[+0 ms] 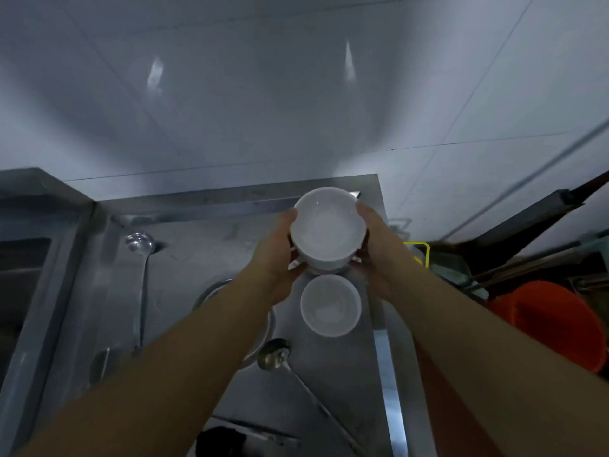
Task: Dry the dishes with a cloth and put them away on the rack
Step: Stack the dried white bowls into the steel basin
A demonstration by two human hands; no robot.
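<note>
A white bowl [328,225] is held up over the far right corner of a steel counter [211,245]. My left hand [280,255] grips its left side and my right hand [375,245] grips its right side, fingers curled under the base. It seems to sit on top of other white bowls; only a sliver of them shows beneath. A second white bowl [330,305] stands on the counter just nearer to me. No cloth is visible.
Two steel ladles lie on the counter, one at the left [140,242] and one near the front [273,354]. A round metal rim [214,288] shows under my left forearm. An orange bucket [557,321] and a yellow wire frame [421,252] stand right of the counter. A tiled wall rises behind.
</note>
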